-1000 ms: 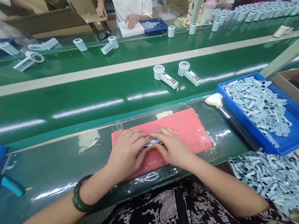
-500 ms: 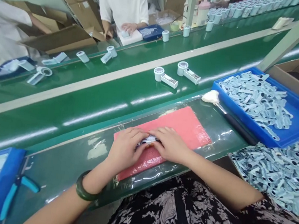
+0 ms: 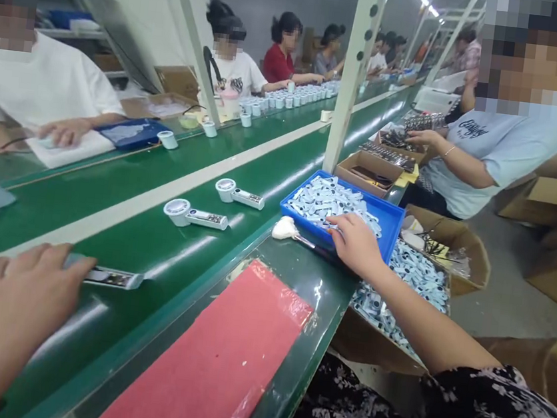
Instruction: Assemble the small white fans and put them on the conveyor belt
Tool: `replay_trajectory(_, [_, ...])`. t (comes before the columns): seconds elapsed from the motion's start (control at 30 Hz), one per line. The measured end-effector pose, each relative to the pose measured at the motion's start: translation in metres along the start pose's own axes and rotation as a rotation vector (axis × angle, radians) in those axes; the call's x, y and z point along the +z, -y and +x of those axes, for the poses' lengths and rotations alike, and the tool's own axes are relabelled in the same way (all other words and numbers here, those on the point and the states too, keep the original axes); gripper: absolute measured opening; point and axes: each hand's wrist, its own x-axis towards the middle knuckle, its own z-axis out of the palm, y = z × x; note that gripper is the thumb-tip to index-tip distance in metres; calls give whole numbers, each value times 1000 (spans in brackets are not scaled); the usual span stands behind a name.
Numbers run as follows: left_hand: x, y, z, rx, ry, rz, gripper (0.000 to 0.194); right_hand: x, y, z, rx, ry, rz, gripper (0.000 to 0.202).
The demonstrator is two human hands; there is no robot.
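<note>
Landmark: the red mat (image 3: 211,356) on the near bench edge; all places are given from it.

Left of the mat, on the green conveyor belt (image 3: 120,231), the left hand (image 3: 15,313) lies palm down. Its fingertips rest on the near end of a slim flat handle piece (image 3: 108,276), pale blue with a dark glossy face. The fingers are spread and nearly flat, not curled round it: a light press, not a grasp.

Right of and beyond the mat, the right hand (image 3: 355,244) reaches to the near rim of the blue tray (image 3: 392,216), fingers bent loosely over the pale blue parts (image 3: 329,201) heaped in it. Whether it has one pinched I cannot tell. A white-tufted brush (image 3: 290,230) lies just beside this hand, between mat and tray.

Judgement on the handle piece: light, stiff moulded plastic, and the glossy face is probably slippery and easy to smudge. Best taken by its long edges near the middle.

Beyond the mat, two assembled units with round heads (image 3: 192,214) (image 3: 236,193) lie on the belt.

Surface: smooth, shiny belt; the bench is under clear film. Farther off, people sit along both sides of the line, with cardboard boxes (image 3: 366,169) past the tray.
</note>
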Motion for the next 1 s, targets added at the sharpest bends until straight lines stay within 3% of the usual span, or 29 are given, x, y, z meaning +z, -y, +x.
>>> replay_trajectory(0.1, [23, 10, 9, 16, 47, 119, 57, 2, -14, 18, 9, 29, -56, 32])
replay_trajectory(0.2, [35, -5, -7, 6, 31, 35, 48, 6, -17, 35, -12, 59, -39, 27])
replay_trajectory(0.4, [29, -81, -89, 151, -168, -335, 62, 0, -9, 49, 39, 8, 235, 13])
replay_trajectory(0.57, [3, -134, -137, 256, -245, -517, 39, 8, 32, 29, 84, 143, 665, 36])
replay_trajectory(0.67, [-25, -156, -137, 195, -210, -663, 30, 11, 68, 9, 70, 285, 889, 48])
replay_trajectory(0.8, [-57, -179, -117, 45, -160, -998, 29, 8, 112, -16, 98, 531, 1228, 48])
replay_trajectory(0.9, [-68, -194, -101, -66, -109, -1306, 36, 8, 134, -32, 83, 696, 1348, 46])
replay_trajectory(1.0, [-69, -211, -91, -170, -9, -1665, 46, 12, 147, -45, 74, 749, 1408, 39])
